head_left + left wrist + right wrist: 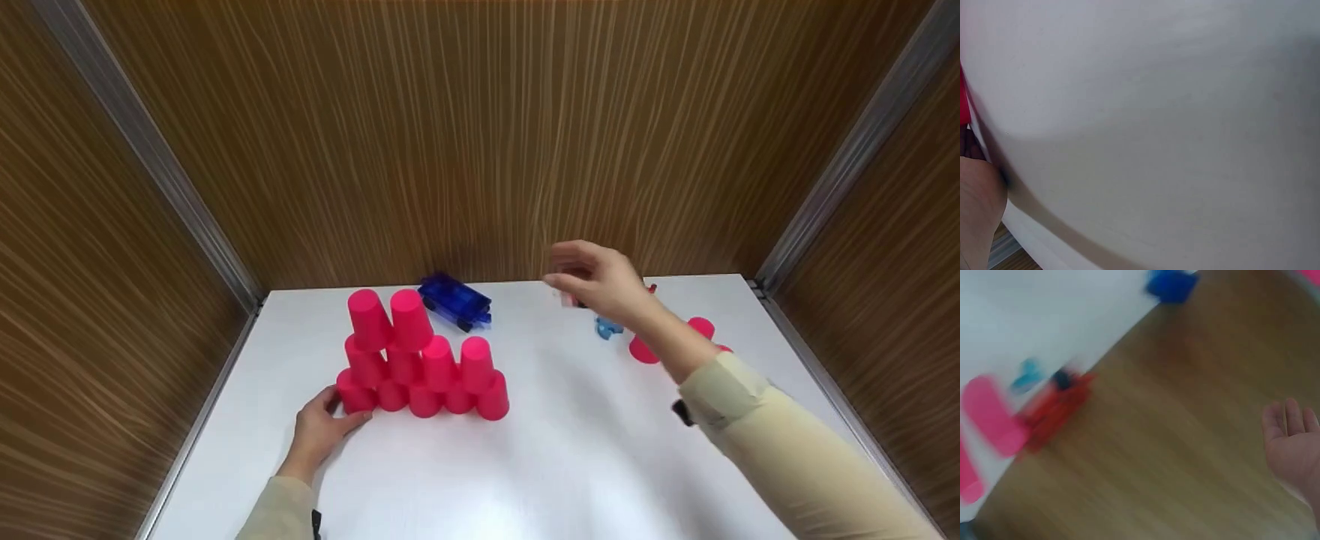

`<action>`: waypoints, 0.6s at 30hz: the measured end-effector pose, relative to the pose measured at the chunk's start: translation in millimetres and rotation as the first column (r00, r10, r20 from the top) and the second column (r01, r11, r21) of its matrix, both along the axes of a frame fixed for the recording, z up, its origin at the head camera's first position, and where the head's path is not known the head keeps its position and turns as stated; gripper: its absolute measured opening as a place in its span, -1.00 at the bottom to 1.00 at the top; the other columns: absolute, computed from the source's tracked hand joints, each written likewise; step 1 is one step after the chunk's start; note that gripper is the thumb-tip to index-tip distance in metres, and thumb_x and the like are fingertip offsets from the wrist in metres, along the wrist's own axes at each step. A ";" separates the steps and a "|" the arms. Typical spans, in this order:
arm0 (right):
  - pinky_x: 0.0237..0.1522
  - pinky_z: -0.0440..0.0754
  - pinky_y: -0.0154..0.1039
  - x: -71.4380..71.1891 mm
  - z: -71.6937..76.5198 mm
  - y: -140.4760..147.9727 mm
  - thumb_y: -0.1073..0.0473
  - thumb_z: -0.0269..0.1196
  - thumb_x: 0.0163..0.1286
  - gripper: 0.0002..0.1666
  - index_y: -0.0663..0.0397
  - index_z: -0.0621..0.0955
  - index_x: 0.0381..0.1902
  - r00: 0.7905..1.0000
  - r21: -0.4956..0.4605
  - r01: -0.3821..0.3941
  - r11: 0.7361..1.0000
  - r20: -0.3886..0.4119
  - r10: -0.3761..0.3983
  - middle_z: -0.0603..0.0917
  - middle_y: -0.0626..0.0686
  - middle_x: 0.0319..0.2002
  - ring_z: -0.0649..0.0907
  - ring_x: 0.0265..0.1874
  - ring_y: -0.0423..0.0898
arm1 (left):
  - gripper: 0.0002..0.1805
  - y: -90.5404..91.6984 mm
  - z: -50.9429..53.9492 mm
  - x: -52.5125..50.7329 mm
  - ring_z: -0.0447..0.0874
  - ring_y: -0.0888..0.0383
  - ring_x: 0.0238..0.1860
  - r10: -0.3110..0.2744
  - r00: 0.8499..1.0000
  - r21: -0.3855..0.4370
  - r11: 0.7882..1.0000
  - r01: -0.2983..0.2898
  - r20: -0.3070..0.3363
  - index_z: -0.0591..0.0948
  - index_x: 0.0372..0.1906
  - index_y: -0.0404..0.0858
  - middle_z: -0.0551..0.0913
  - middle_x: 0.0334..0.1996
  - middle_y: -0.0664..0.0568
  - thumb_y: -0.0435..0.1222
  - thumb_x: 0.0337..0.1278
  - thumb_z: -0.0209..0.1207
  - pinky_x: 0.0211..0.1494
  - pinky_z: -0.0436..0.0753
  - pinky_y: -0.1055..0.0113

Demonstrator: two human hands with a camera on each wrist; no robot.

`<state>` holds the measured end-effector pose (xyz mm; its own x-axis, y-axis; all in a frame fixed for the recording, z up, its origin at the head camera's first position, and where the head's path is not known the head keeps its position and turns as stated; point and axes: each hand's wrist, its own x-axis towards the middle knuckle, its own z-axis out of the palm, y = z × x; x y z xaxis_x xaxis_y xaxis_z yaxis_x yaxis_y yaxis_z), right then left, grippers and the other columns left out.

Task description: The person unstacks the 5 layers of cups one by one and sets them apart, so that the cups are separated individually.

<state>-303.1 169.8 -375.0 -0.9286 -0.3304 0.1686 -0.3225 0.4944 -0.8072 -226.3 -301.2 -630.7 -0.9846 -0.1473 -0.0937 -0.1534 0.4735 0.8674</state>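
Note:
A wall of upside-down pink cups (426,401) stands left of centre on the white table. Several cups form each of its two lower rows, and two cups (370,319) sit side by side on top at the left. My left hand (316,431) holds the leftmost bottom cup (354,394), thumb in front and fingers at its far side. In the left wrist view, only a red sliver of cup (963,104) shows beside that hand. My right hand (600,281) hangs in the air right of the wall, fingers loosely bent, holding nothing.
A dark blue toy vehicle (455,301) lies behind the wall. Past my right forearm are more pink cups (701,327) and a small light-blue toy (607,328). A red toy (1055,410) shows blurred in the right wrist view. Wood-patterned panels (480,150) enclose the table.

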 end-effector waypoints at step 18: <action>0.32 0.61 -0.19 14.5 -11.3 -150.7 0.08 0.50 0.40 -0.35 0.00 0.59 0.40 0.988 -0.035 -0.143 0.989 0.047 0.145 0.66 0.03 0.30 0.62 0.32 -0.03 | -0.05 1.6 -3.4 -0.8 0.30 -0.20 0.56 0.006 0.999 0.019 1.000 -0.007 0.037 0.37 0.59 -0.15 0.43 0.51 -0.13 -0.07 0.14 0.57 0.51 0.45 -0.08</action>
